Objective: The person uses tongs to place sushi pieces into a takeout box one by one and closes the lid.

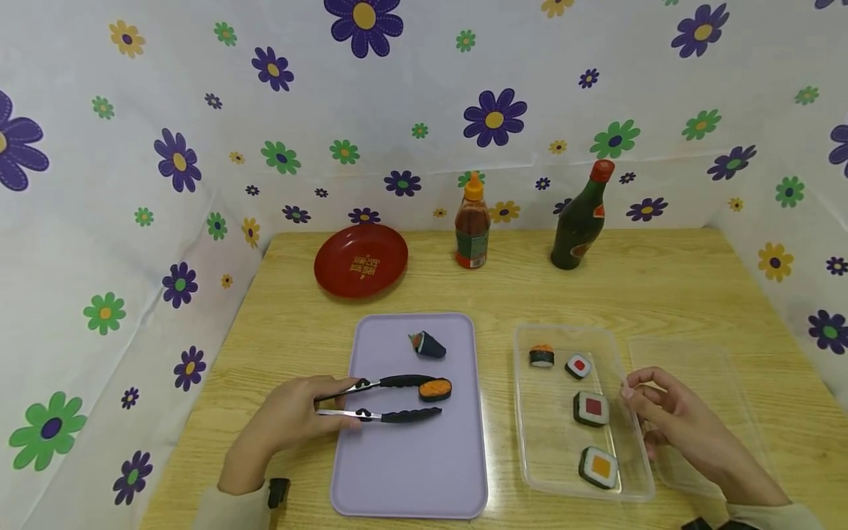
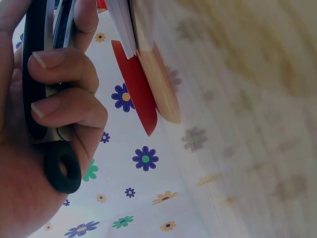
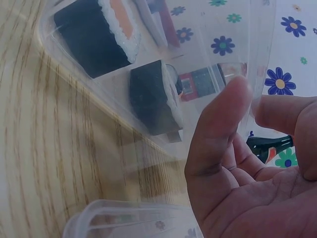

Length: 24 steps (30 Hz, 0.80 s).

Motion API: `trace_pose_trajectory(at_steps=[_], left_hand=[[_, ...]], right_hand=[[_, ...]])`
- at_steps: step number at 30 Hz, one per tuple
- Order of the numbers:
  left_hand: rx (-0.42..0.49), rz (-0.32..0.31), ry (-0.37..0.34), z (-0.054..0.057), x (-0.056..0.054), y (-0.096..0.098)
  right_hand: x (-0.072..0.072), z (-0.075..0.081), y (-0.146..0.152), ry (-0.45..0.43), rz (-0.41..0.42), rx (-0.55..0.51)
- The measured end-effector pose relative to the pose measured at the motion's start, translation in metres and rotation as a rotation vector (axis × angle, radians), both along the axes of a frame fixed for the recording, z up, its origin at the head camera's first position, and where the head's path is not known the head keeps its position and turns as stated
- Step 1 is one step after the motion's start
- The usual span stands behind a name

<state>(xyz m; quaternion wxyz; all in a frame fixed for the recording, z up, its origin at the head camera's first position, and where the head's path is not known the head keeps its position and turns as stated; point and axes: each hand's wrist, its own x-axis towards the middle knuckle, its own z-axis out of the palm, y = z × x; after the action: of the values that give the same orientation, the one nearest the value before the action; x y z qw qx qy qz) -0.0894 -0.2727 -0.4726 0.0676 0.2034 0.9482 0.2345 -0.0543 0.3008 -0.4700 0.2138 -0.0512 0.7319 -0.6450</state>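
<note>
My left hand (image 1: pixel 298 412) grips a pair of black-tipped metal tongs (image 1: pixel 407 417) over the lilac tray (image 1: pixel 411 471). The tongs' arms stand apart; the far tip meets an orange-topped sushi piece (image 1: pixel 435 389) in the head view. Farther up the tray lies a dark cone-shaped hand roll (image 1: pixel 432 344). To the right, my right hand (image 1: pixel 682 427) pinches the side rim of a clear plastic box (image 1: pixel 556 482) between thumb and finger. Inside it are a small orange-topped piece (image 1: pixel 542 356), a red-centred roll (image 1: pixel 578 366), a larger dark-red-centred roll (image 1: pixel 592 408) and a yellow-centred roll (image 1: pixel 599 467).
A clear lid (image 1: pixel 712 368) lies on the table right of the box, partly under my right hand. Along the back stand a red plate (image 1: pixel 338 258), a sauce bottle (image 1: pixel 472 228) with a yellow cap and a dark green bottle (image 1: pixel 576 224). Flowered cloth (image 1: pixel 424 88) hangs behind.
</note>
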Motion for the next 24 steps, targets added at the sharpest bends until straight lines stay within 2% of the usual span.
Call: trace_pose_trajectory(at_steps=[9,15,20,24], left_hand=[[-0.009,0.001,0.055,-0.002,0.001,0.0],[0.025,-0.04,0.068,0.001,0.002,0.002],[0.075,-0.046,0.091,0.008,0.002,0.007],[0.115,-0.085,0.157,0.018,0.0,0.014]], right_hand=[[0.0,0.0,-0.001,-0.006,-0.013,0.001],[0.001,0.0,-0.001,-0.005,-0.024,0.022],[0.001,-0.001,-0.001,0.01,-0.02,0.014],[0.001,-0.001,-0.001,0.018,-0.016,0.016]])
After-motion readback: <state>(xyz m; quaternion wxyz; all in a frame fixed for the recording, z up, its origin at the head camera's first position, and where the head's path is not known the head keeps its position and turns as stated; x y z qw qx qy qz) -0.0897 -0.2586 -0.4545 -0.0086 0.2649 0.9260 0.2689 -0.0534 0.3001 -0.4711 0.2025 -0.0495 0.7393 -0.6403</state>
